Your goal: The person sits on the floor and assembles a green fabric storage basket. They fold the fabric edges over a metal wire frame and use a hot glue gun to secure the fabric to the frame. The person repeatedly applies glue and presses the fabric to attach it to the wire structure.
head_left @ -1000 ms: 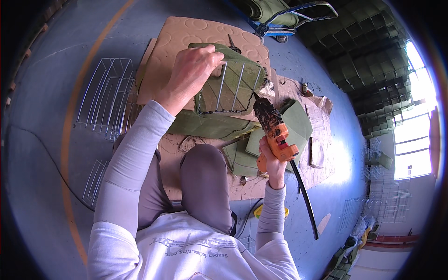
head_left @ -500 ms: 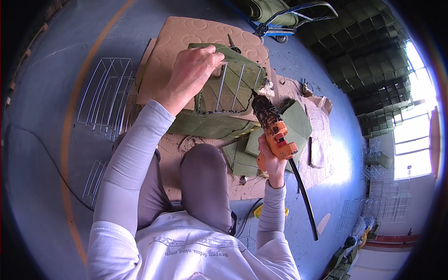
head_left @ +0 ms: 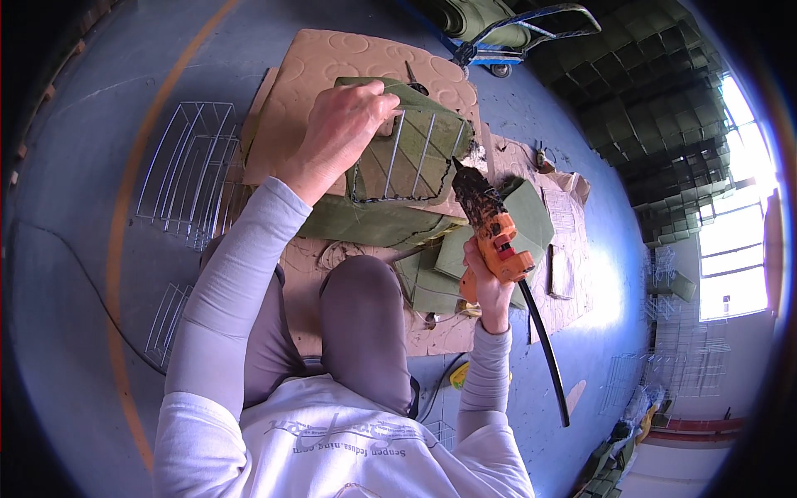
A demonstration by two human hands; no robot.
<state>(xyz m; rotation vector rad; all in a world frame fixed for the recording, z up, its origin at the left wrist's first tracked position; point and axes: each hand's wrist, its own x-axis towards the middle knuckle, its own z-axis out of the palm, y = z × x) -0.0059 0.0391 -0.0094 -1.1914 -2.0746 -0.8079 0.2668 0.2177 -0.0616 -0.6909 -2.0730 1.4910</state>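
A green, box-like piece stands between my knees and a cardboard-covered surface, with a metal wire frame against its upper face. Black glue lines the frame's lower and right edges. My left hand is closed at the frame's upper left corner, its fingertips hiding the exact grip. In my right hand is an orange hot glue gun, its front smeared black and a black glue stick trailing from its back. The nozzle points up beside the frame's right edge, slightly apart from it.
Loose green sheets lie right of the box on cardboard. A dark pointed tool rests behind it. Wire racks stand on the floor at left. A blue trolley is at the back, and stacked green pieces fill the far right.
The glue gun and my right hand have shifted slightly right, taking the nozzle a little away from the frame's edge. My left hand stays in place.
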